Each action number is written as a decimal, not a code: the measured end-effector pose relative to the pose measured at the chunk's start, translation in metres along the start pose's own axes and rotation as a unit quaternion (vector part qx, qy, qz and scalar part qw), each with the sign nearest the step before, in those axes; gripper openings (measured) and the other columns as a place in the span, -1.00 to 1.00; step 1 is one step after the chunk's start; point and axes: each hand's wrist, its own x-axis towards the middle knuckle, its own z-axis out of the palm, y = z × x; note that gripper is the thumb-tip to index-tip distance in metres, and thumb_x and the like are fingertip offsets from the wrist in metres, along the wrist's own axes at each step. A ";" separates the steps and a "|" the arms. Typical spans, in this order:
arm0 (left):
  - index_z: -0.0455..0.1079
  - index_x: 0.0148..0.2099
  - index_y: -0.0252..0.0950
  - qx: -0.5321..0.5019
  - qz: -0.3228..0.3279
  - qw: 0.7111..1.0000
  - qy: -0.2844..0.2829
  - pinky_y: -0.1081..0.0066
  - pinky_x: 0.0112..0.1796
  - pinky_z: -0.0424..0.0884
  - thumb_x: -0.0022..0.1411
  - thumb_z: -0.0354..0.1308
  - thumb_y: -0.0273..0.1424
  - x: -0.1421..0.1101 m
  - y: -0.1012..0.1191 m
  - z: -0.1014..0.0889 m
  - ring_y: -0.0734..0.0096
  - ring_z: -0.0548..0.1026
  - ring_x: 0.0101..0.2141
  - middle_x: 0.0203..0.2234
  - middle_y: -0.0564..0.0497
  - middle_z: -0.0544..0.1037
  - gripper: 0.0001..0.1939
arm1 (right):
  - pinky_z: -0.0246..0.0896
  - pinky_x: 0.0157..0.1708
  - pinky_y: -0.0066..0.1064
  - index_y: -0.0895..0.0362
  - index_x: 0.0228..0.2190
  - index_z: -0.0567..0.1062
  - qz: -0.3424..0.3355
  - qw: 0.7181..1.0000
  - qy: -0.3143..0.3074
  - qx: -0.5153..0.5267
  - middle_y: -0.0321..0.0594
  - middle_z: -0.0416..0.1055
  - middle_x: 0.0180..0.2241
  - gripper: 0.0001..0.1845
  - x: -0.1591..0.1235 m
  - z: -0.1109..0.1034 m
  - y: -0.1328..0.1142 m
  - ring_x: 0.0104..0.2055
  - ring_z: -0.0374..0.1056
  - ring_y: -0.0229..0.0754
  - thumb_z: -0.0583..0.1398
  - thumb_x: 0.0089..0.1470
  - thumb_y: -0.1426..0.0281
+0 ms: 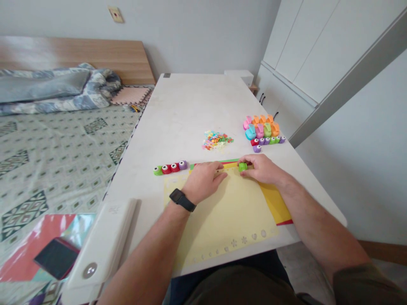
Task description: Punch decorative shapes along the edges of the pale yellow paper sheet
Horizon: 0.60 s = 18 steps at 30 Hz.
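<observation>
My right hand (262, 168) grips a small green craft punch (243, 167) between thumb and fingers at the far edge of a pale yellow sheet of paper (232, 207). Resting on the same sheet, my left hand (206, 179) has its thumb and fingers apart and holds nothing. Small shapes, among them flowers, a heart and an oval, are punched along the sheet's near edge. Beneath it, yellow paper (277, 205) sticks out on the right, with red and green edges at the back. Left of my left hand stands a row of several small punches (171, 167).
A pile of colourful paper cut-outs (216, 140) lies beyond the sheet. Larger lever punches (261, 127) and more small punches (267, 141) stand at the right. A long white device (104, 241) lies at the table's left edge, beside the bed (70, 156). A white box (240, 76) sits at the back.
</observation>
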 end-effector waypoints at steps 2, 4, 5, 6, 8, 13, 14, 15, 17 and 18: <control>0.45 0.01 -0.26 0.015 0.000 1.000 0.013 0.24 -0.10 0.40 0.32 0.16 -0.15 0.000 0.003 -0.001 0.18 0.55 -0.15 -0.16 -0.09 0.62 -0.66 | 0.21 -0.30 -0.40 0.13 -0.21 0.60 -0.009 1.000 0.003 -0.010 -0.27 0.55 -0.33 -0.70 0.000 -0.001 -0.002 -0.32 0.41 -0.20 0.35 -0.06 0.38; 0.41 0.09 -0.26 0.030 0.005 0.999 0.031 0.17 -0.03 0.38 0.28 0.20 -0.07 0.000 0.008 -0.002 0.13 0.52 -0.09 -0.11 -0.11 0.60 -0.54 | 0.21 -0.29 -0.40 0.12 -0.21 0.60 -0.013 1.000 0.005 -0.018 -0.27 0.57 -0.31 -0.70 -0.001 -0.001 -0.003 -0.30 0.42 -0.20 0.35 -0.06 0.39; 0.39 0.12 -0.27 0.034 0.009 0.999 0.038 0.15 0.00 0.37 0.27 0.20 -0.04 0.001 0.010 -0.001 0.11 0.51 -0.06 -0.09 -0.12 0.59 -0.48 | 0.22 -0.29 -0.40 0.12 -0.20 0.60 -0.013 1.000 0.006 -0.019 -0.26 0.57 -0.30 -0.69 -0.001 0.000 -0.003 -0.30 0.43 -0.19 0.35 -0.06 0.39; 0.37 0.14 -0.27 0.036 0.014 0.998 0.044 0.13 0.02 0.36 0.26 0.20 -0.01 0.002 0.013 0.000 0.09 0.50 -0.03 -0.07 -0.13 0.58 -0.44 | 0.22 -0.28 -0.39 0.11 -0.18 0.60 -0.013 1.000 0.006 -0.018 -0.26 0.58 -0.29 -0.68 -0.001 0.000 -0.003 -0.29 0.43 -0.19 0.35 -0.06 0.39; 0.35 0.16 -0.28 0.037 0.026 0.998 0.040 0.12 0.03 0.35 0.24 0.19 0.04 0.006 0.019 0.003 0.07 0.49 -0.02 -0.05 -0.15 0.57 -0.38 | 0.23 -0.27 -0.39 0.11 -0.16 0.60 -0.016 1.000 0.008 -0.016 -0.25 0.58 -0.28 -0.65 -0.001 0.001 -0.002 -0.28 0.44 -0.18 0.36 -0.07 0.40; 0.37 0.10 -0.27 0.042 0.049 0.998 -0.003 0.13 -0.02 0.36 0.14 0.24 0.11 0.025 0.032 0.012 0.05 0.52 -0.07 -0.13 -0.13 0.60 -0.34 | 0.22 -0.26 -0.39 0.11 -0.17 0.62 -0.040 0.999 0.018 -0.009 -0.24 0.60 -0.26 -0.64 -0.001 0.003 -0.003 -0.27 0.43 -0.18 0.34 -0.10 0.47; 0.38 0.05 -0.26 0.045 0.049 0.998 -0.015 0.15 -0.05 0.37 0.12 0.25 0.12 0.029 0.033 0.013 0.05 0.53 -0.10 -0.16 -0.12 0.60 -0.35 | 0.21 -0.27 -0.40 0.10 -0.17 0.62 -0.043 0.999 0.015 -0.007 -0.25 0.60 -0.26 -0.65 -0.002 0.003 -0.005 -0.28 0.43 -0.19 0.33 -0.09 0.48; 0.40 0.00 -0.26 0.045 0.051 0.997 -0.028 0.18 -0.11 0.38 0.11 0.25 0.13 0.033 0.034 0.014 0.07 0.55 -0.14 -0.20 -0.11 0.61 -0.38 | 0.21 -0.29 -0.41 0.10 -0.18 0.62 -0.046 0.999 0.013 -0.006 -0.26 0.60 -0.27 -0.65 -0.002 0.002 -0.007 -0.30 0.43 -0.20 0.32 -0.10 0.49; 0.40 -0.09 -0.26 0.040 0.052 0.997 -0.044 0.25 -0.21 0.38 0.10 0.27 0.12 0.040 0.036 0.014 0.11 0.56 -0.21 -0.24 -0.09 0.61 -0.43 | 0.18 -0.32 -0.43 0.10 -0.21 0.62 -0.051 0.999 0.010 -0.009 -0.28 0.59 -0.29 -0.65 -0.003 0.001 -0.010 -0.31 0.42 -0.21 0.30 -0.12 0.52; 0.40 -0.11 -0.26 0.034 0.053 0.997 -0.048 0.28 -0.24 0.37 0.10 0.27 0.11 0.043 0.036 0.015 0.14 0.56 -0.23 -0.25 -0.08 0.61 -0.44 | 0.17 -0.32 -0.44 0.10 -0.22 0.62 -0.054 0.998 0.010 -0.011 -0.29 0.59 -0.31 -0.65 -0.004 0.000 -0.012 -0.32 0.41 -0.22 0.29 -0.13 0.54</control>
